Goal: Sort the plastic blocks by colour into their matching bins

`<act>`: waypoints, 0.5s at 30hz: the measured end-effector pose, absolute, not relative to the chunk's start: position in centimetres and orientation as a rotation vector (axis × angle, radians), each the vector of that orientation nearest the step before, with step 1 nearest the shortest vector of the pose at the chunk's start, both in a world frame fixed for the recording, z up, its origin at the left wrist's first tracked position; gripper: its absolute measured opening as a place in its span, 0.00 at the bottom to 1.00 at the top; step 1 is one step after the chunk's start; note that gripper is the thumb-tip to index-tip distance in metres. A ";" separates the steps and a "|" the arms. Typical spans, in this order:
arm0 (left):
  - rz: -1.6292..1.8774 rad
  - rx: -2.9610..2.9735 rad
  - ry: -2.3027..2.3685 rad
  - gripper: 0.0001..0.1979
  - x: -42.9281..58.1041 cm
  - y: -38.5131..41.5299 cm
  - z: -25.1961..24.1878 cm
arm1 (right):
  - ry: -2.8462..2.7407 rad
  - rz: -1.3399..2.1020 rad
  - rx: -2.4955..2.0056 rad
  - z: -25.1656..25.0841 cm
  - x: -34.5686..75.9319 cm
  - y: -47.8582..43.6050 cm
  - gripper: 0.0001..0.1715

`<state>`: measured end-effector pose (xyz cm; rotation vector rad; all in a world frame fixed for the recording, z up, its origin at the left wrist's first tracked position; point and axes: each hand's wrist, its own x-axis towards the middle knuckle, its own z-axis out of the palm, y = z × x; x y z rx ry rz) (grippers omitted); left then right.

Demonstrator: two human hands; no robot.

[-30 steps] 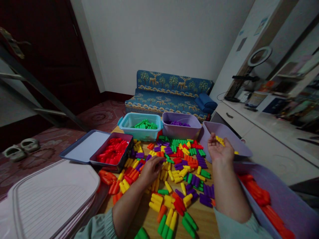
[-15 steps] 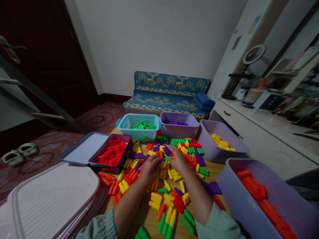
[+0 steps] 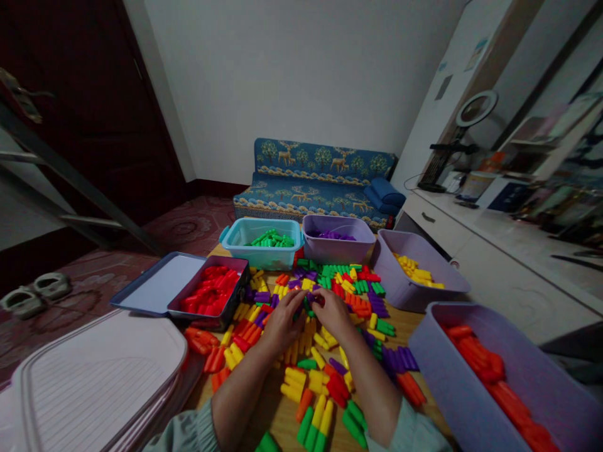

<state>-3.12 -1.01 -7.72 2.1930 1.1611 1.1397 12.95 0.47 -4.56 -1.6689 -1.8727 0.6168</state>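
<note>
My left hand (image 3: 285,319) and my right hand (image 3: 332,314) meet over the middle of a pile of bullet-shaped plastic building blocks. Between their fingertips is a small purple block (image 3: 310,297), with green showing just beneath it. The right fingers pinch the purple block. Curled fingers on the left hand touch the same spot, though what they grip is partly hidden. Below the wrists lie joined yellow blocks (image 3: 294,380), a red group (image 3: 337,385) and yellow-green sticks (image 3: 316,424).
Around the wooden table (image 3: 254,433) stand a blue bin (image 3: 264,256) of green blocks, a purple bin (image 3: 336,252), bins holding yellow (image 3: 400,295) and red-orange blocks (image 3: 452,376), and an open case (image 3: 235,307) of red ones. White lids (image 3: 98,376) lie at left; a sofa (image 3: 315,185) is behind.
My right hand has drawn back slightly from the purple blocks, bringing a purple block toward my left hand. My hands are now closer together, fingertips nearly meeting.
</note>
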 end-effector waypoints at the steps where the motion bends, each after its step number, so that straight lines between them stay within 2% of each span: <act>1: 1.126 2.189 1.140 0.28 -3.1 -1.1 -7.6 | -1.763 0.774 -1.598 -4.9 12.8 0.2 0.13; 4: 1.105 2.157 1.107 0.29 -3.1 -1.2 -7.5 | -1.498 1.169 -1.427 -5.3 12.2 -0.8 0.15; 6: 1.102 2.124 1.113 0.28 -3.2 -1.1 -7.5 | -1.493 1.229 -1.364 -4.8 12.4 -1.5 0.18; 9: 1.106 2.102 1.152 0.27 -3.3 -1.0 -7.6 | -1.707 0.987 -1.458 -3.0 14.5 -2.7 0.19; 13: 1.102 2.113 1.191 0.26 -3.4 -0.9 -7.8 | -1.922 0.441 -1.875 -1.1 19.9 -4.9 0.20; 15: 1.086 2.129 1.197 0.27 -3.4 -0.8 -7.9 | -1.953 0.328 -2.017 -1.4 22.5 -6.4 0.24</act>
